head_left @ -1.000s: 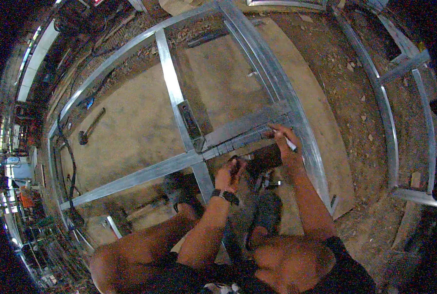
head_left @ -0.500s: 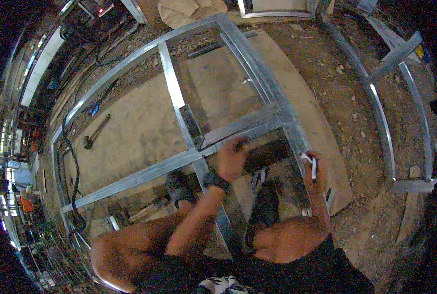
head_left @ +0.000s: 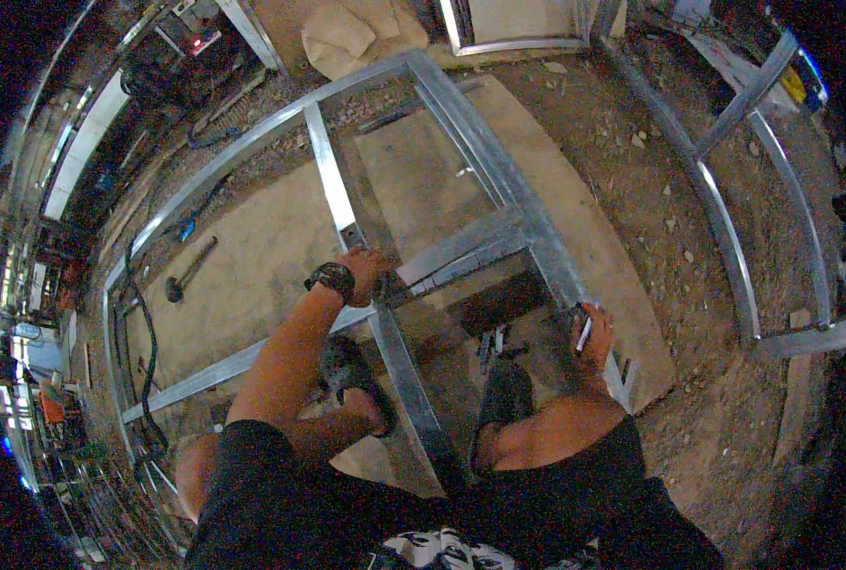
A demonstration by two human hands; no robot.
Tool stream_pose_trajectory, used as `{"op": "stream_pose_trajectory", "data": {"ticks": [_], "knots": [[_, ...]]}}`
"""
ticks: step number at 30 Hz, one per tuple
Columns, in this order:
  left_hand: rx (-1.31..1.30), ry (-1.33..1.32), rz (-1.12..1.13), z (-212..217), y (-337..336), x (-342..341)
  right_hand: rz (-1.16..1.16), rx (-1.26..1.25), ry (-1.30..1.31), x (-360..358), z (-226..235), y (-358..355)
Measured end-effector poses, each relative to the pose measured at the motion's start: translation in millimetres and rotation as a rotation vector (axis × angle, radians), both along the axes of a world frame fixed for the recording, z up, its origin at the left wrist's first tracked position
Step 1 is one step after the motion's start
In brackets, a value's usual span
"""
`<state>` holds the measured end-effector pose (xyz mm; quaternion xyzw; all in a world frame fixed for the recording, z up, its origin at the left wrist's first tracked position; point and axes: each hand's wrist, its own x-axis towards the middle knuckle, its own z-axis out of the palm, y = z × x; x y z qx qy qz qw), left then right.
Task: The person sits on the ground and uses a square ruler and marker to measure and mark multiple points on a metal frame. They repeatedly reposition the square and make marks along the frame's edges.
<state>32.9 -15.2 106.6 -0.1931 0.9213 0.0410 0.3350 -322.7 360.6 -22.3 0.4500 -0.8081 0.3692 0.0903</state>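
Note:
A frame of grey metal channel lies flat on plywood sheets on a dirt floor. My left hand, with a black watch on the wrist, presses down on the joint where a cross bar meets an upright bar of the frame. My right hand rests on the frame's right rail and holds a white marker pen. My feet in dark sandals stand inside and beside the frame, one on each side of a bar.
A hammer lies on the plywood at left, with a black cable beside it. A second metal frame lies on the dirt at right. Clamps or dark tools lie near my right foot. Shelves line the left wall.
My left hand has moved up and left onto the frame joint. My right hand has drawn back along the right rail with the pen. The view has shifted as I rose.

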Motion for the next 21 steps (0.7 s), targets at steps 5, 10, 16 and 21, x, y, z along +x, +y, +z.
{"op": "stream_pose_trajectory", "data": {"ticks": [5,10,16,21], "knots": [[-0.042,0.122,-0.143,-8,4,18,-0.1,-0.089,0.071,24,29,-5],[0.095,0.28,0.042,-13,27,35,0.024,-0.222,-0.035,47,51,2],[0.108,0.678,0.393,-65,95,-21,0.205,-0.346,-0.586,96,19,-26],[-0.003,0.777,0.578,-78,147,-42,0.204,-0.166,-1.452,152,26,-81]]}}
